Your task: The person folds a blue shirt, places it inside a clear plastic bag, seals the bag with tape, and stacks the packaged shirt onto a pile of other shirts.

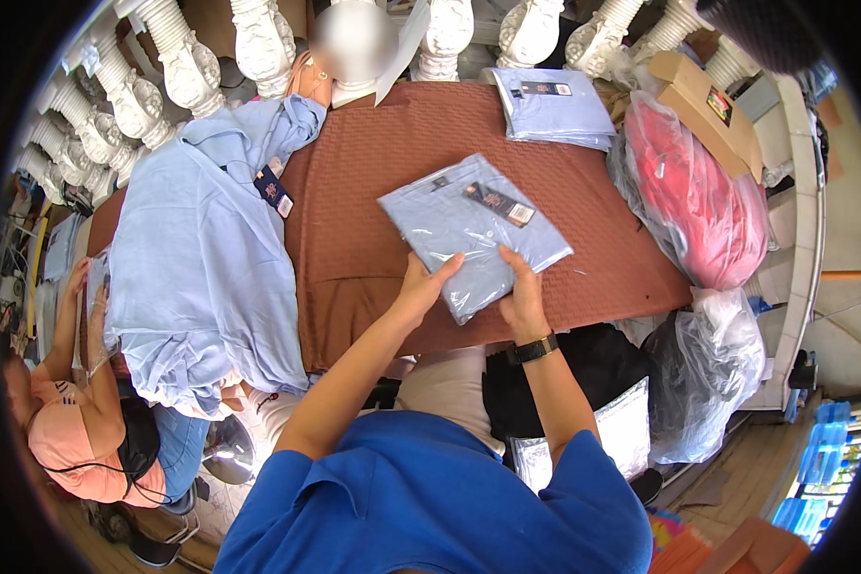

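Below us, our left hand (421,284) gripped the near edge of a folded light blue shirt sealed in a clear plastic bag (474,232), fingers curled over the top and thumb beneath. Our right hand (524,297), with a dark watch (533,349) on its wrist, pinched the same near edge just beside it, fingers lying flat on the plastic. The packet lay tilted on a brown textured table cover (392,172), its far end resting on the cloth and its near corner reaching toward the table edge. Slippery plastic held only along one side could, we judged, slide out of our grip or off that edge. To the left, a heap of loose light blue shirts (196,258) with hanging tags spilled over the table side; it looked ready to drag further down if nudged. At the far end sat a stack of similar bagged shirts (553,107). To the right lay a bulging clear bag of red fabric (698,206) and a cardboard box (703,100). White stone balusters (258,43) lined the far side. At lower left, another person in a peach top (77,440) held a packet.
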